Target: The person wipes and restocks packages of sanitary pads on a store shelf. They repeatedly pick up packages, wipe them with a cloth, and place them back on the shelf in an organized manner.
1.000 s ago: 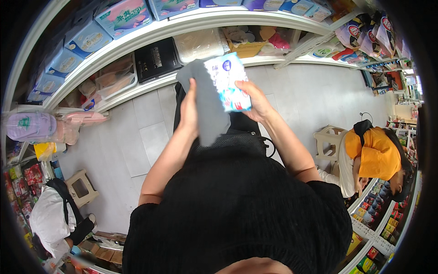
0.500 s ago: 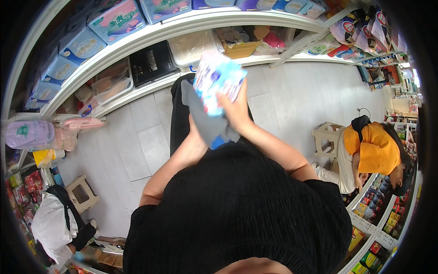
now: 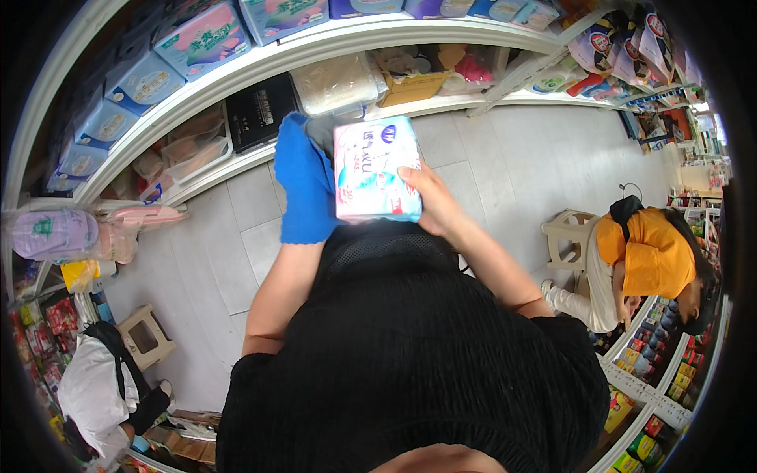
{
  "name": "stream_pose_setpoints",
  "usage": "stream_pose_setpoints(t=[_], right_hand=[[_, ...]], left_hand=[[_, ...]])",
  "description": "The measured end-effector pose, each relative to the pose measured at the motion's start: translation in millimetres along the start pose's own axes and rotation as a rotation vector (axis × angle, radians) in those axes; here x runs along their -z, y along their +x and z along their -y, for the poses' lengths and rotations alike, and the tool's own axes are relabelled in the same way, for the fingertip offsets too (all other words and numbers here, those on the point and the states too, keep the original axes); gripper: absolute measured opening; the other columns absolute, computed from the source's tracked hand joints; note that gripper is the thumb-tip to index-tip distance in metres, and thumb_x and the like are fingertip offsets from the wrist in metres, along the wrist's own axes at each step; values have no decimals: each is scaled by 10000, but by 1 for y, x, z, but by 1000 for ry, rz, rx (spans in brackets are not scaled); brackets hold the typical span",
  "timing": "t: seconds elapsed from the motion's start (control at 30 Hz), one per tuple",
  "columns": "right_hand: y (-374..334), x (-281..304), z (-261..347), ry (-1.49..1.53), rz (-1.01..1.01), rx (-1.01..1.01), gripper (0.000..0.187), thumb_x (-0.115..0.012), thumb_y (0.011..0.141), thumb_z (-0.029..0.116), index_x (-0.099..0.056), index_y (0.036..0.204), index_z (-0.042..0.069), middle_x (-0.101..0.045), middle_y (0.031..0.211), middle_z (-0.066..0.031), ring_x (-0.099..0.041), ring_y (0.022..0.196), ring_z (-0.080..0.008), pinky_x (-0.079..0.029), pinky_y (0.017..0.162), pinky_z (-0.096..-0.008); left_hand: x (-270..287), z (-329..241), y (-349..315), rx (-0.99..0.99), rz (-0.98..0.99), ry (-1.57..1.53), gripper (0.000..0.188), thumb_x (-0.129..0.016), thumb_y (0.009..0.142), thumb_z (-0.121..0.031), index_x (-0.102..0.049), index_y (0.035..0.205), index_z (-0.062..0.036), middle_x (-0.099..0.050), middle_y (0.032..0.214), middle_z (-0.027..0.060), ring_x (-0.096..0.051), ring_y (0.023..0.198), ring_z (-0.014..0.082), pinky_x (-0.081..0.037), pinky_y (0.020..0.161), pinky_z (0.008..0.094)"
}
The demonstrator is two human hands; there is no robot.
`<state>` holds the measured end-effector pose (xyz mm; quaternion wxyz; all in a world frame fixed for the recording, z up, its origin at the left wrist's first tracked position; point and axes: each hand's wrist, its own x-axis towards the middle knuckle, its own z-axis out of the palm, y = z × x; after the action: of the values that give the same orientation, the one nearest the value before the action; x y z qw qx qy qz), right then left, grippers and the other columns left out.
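Gently, without denting, steady the package clamped in the right hand beside the blue cloth (cannot tell the left hand's grip).

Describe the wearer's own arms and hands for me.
Short black sleeves of a textured black top leave both forearms bare, with no watch or bracelet visible. The right hand is ungloved, with no ring showing. The left hand is hidden from view.
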<state>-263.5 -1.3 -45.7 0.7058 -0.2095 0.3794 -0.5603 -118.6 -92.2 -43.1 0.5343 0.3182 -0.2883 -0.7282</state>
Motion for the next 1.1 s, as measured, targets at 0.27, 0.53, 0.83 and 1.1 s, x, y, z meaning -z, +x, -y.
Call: stream_pose_setpoints(t=[0.27, 0.53, 0.83, 1.1], right_hand=[[13, 25, 56, -202, 166, -417, 670, -469, 889, 433, -222, 1359, 25, -436, 1264, -179, -503, 1117, -260, -564, 704, -432], [4, 30, 14, -171, -183, 68, 826, -660, 793, 174, -110, 1385, 1, -432, 1195, -200, -475, 1094, -246, -459, 848, -365], [-8, 13, 19, -322, 6, -111, 628, -667, 777, 148, -342, 1282, -34, -518, 1165, -131, -527, 1048, -189, -431, 899, -314], [-12, 5, 28, -558, -11, -151, 682, -730, 709, 159, -379, 1237, -92, -561, 1092, -172, -573, 966, -207, -475, 803, -298]], left_hand=[[-4, -6, -37, 192, 178, -132, 452, -442, 922, -354, -404, 1280, -80, -531, 1173, 72, -512, 1071, 174, -398, 920, 298], [33, 10, -49, -24, 281, 555, 435, -495, 850, -81, -412, 1272, -22, -482, 1242, 137, -454, 1156, 248, -357, 960, 330], [52, -21, -31, -482, 729, 1449, 553, -585, 820, -170, -361, 1300, -11, -533, 1149, 159, -515, 1072, 236, -415, 908, 329], [-5, -50, -6, 768, 742, 800, 669, -649, 780, -419, -455, 1214, 52, -562, 1075, 104, -512, 974, 162, -405, 819, 265]])
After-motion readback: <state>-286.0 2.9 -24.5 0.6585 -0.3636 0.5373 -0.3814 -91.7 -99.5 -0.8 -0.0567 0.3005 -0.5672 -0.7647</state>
